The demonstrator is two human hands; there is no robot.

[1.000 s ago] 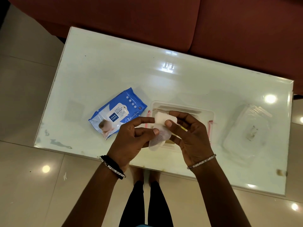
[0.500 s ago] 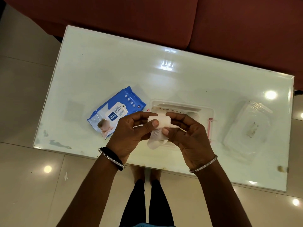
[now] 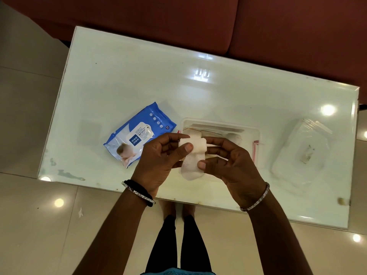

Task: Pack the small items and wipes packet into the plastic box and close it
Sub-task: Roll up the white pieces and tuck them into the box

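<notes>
1. Nearest: black-clad legs (image 3: 178, 243) on the tiled floor (image 3: 39, 225), at the bench's near edge.
2. Bracelets on both wrists: dark band plus sparkly bangle (image 3: 139, 192) on the left, thin sparkly bangle (image 3: 256, 197) on the right.
3. Left hand (image 3: 158, 161) and right hand (image 3: 230, 161) raised together over the near side of the plastic box (image 3: 256, 133).
4. Small white cloth item (image 3: 193, 155) pinched between them; left thumb pressed on its upper folded part, right thumb on its lower side edge, fingers (image 3: 218, 140) of both hands closed around it. Lower end of the cloth hanging free.
5. Plastic box open on the white glossy bench (image 3: 218, 92), pink clips at its sides; contents pale and hard to make out.
6. Left of the box, just beside it: blue wipes packet (image 3: 139, 133), lying flat, tilted, label up.
7. Right of the box, apart from it: clear lid (image 3: 297, 153), flat on the bench.
8. Beyond the bench: dark red sofa (image 3: 258, 26).
</notes>
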